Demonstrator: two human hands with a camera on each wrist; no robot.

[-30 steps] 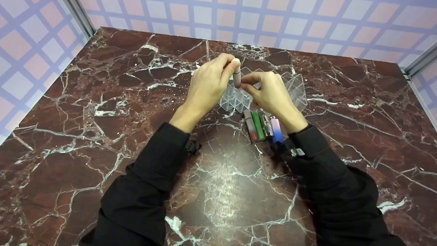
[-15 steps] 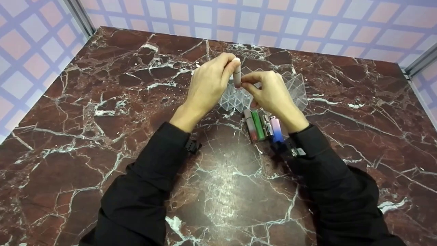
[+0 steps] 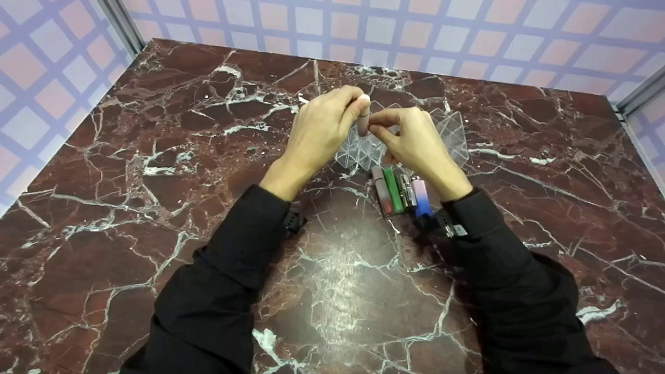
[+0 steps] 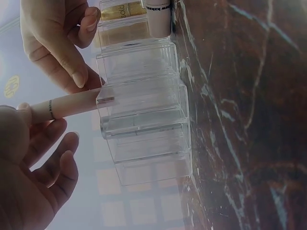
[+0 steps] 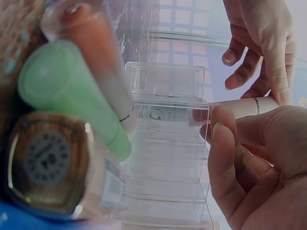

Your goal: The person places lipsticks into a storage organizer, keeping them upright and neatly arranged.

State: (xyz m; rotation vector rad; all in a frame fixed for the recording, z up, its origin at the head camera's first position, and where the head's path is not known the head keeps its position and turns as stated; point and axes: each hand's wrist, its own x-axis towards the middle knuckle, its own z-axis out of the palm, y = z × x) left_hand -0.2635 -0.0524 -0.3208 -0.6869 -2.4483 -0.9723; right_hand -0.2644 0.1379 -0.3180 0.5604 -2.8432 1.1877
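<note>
A slim pale pink lip gloss tube (image 3: 363,122) stands nearly upright between both hands, over a clear compartmented organizer (image 3: 456,137). Thumb and fingers of my left hand (image 3: 321,123) pinch its white-topped upper end. My right hand (image 3: 417,139) pinches the lower part between thumb and index finger. In the left wrist view the lower end of the tube (image 4: 79,104) meets the mouth of one organizer compartment (image 4: 144,98). How deep it sits there I cannot tell.
Nearer me lie a grey-and-red tube (image 3: 381,189), a green tube (image 3: 393,191), a metallic-looking tube (image 3: 407,191) and a pink-to-blue tube (image 3: 421,197), side by side on the marbled table (image 3: 332,291). A gold-labelled item (image 4: 122,10) shows at one end of the organizer.
Both hands keep their hold on the lip gloss tube. The left hand and the tube's top have shifted slightly right and toward me; the right hand has barely moved.
</note>
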